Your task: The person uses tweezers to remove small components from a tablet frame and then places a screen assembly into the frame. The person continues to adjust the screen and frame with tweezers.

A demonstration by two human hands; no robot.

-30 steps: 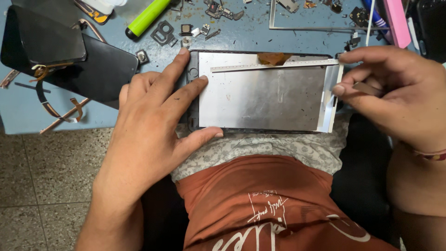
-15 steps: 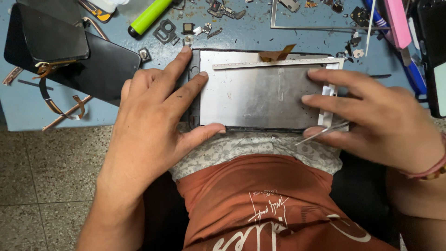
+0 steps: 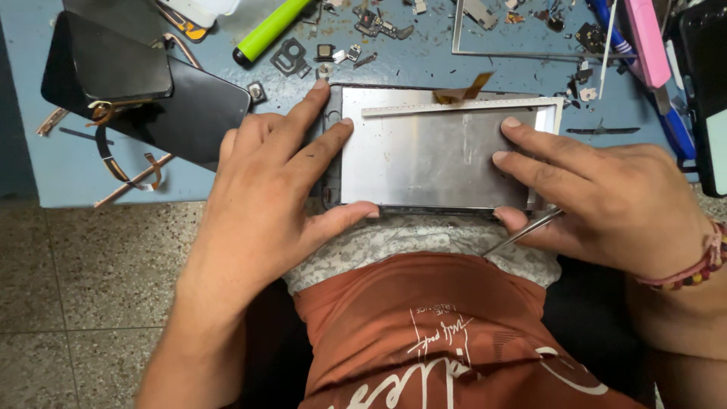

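A flat silver metal-backed display panel lies at the near edge of the blue table, with an orange ribbon cable sticking out of its far edge. My left hand grips its left end, fingers spread on top and thumb along the near edge. My right hand rests two fingers flat on the panel's right part. This hand also pinches thin metal tweezers under the thumb, their tip pointing down-left off the table.
Two black phone screens with loose flex strips lie at the left. A green marker, small metal parts, a thin metal frame and a pink tool lie beyond. A dark device sits far right.
My right hand slid from the panel's right edge onto its top face and flattened its fingers, with the tweezers now under the thumb. My left hand has stayed in place.
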